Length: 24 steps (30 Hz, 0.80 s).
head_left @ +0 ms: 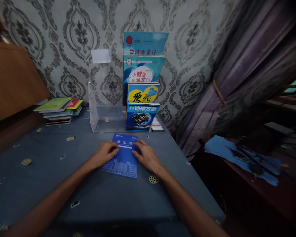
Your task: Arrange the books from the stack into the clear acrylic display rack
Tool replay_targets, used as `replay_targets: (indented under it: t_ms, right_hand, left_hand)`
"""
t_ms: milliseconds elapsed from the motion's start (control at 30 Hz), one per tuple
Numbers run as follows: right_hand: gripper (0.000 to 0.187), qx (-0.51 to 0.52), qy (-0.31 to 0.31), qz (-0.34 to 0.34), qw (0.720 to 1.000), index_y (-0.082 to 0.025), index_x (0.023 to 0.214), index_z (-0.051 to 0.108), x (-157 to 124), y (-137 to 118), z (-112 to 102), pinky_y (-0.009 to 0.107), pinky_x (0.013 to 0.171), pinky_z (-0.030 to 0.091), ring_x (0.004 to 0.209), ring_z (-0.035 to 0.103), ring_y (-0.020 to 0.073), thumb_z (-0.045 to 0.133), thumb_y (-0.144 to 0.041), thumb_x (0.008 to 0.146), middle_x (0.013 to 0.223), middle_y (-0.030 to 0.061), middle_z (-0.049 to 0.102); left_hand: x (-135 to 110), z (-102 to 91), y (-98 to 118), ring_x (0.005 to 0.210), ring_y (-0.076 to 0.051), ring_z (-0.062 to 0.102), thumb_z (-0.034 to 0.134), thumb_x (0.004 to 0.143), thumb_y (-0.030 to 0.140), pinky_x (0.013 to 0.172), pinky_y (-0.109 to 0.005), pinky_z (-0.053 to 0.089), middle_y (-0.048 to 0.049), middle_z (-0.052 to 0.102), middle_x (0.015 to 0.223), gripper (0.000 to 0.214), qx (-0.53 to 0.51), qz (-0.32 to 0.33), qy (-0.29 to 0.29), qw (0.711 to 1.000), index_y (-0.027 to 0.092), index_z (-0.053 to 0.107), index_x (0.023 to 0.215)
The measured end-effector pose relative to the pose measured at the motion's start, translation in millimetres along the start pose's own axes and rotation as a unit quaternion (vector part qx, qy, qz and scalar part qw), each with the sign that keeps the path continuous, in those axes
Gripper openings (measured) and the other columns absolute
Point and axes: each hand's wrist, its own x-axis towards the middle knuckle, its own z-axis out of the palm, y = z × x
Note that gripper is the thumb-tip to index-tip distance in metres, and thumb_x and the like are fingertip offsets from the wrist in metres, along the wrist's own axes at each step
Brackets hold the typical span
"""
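A thin blue booklet [123, 159] lies flat on the grey-blue tablecloth [64, 184] in front of me. My left hand [104, 153] rests on its left edge, fingers curled over the cover. My right hand [146, 155] lies on its right edge, fingers bent down onto the cover. Just behind the booklet stands a clear acrylic book stand [100, 115] with several blue picture books [141, 98] upright in tiers at its right end. The stand's left part holds nothing.
A stack of thin colourful books [60, 110] sits at the table's far left. A wooden board [12, 79] leans at the left. Purple curtains [236, 79] hang at the right, above a dark side surface with a blue cloth [239, 158]. Patterned wallpaper is behind.
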Motion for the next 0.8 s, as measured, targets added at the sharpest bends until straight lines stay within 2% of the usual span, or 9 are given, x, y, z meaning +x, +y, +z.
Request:
replay_targets:
  t_ms: [100,267,467,633,800]
  right_hand:
    - [0.041,-0.019,-0.007,-0.005,1.0,-0.015,0.134,0.057,-0.5,-1.0,2.3,0.042,0.109,0.041,0.13,0.053,0.0279,0.054,-0.021,0.093,0.147,0.0161,0.047]
    - [0.042,-0.053,-0.013,-0.039,0.998,-0.017,0.136,0.056,-1.0,-1.4,5.5,0.045,0.112,0.038,0.137,0.046,0.0278,0.048,-0.018,0.095,0.151,0.0159,0.044]
    - [0.044,-0.068,-0.024,-0.036,0.997,-0.016,0.139,0.054,2.6,-3.9,4.4,0.045,0.114,0.035,0.139,0.043,0.0255,0.045,-0.014,0.095,0.151,0.0158,0.045]
    - [0.048,-0.077,-0.007,-0.04,0.996,-0.014,0.141,0.05,14.1,-8.4,9.1,0.051,0.116,0.029,0.143,0.037,0.029,0.052,-0.032,0.097,0.153,0.0188,0.041]
    - [0.058,-0.105,-0.012,-0.027,0.994,-0.011,0.144,0.046,26.8,-6.4,14.1,0.053,0.119,0.022,0.146,0.033,0.0306,0.053,-0.043,0.096,0.154,0.0214,0.04]
  left_hand:
    - [0.8,1.9,-0.5,0.077,-0.018,0.058,0.045,0.093,0.037,0.073,-0.03,0.049,-0.0032,0.064,0.085,0.029,0.025,0.015,-0.007,1.0,0.018,0.066,0.088]
    - [-0.6,10.6,-10.0,0.111,-0.027,0.056,0.049,0.092,0.028,0.098,-0.042,0.045,-0.0117,0.062,0.118,0.025,0.153,0.042,0.037,0.987,0.017,0.064,0.109]
    - [8.0,16.1,-17.8,0.115,-0.028,0.057,0.046,0.097,0.037,0.101,-0.045,0.044,-0.0117,0.061,0.125,0.034,0.231,0.046,0.01,0.972,0.019,0.057,0.124]
    - [28.0,21.4,-32.2,0.138,-0.028,0.043,0.044,0.099,0.045,0.112,-0.046,0.034,-0.0139,0.048,0.148,0.047,0.252,0.03,0.025,0.967,0.019,0.048,0.138]
    - [36.4,25.1,-41.8,0.144,-0.028,0.036,0.042,0.1,0.049,0.115,-0.048,0.028,-0.0163,0.042,0.153,0.053,0.258,0.038,0.016,0.965,0.018,0.047,0.142]
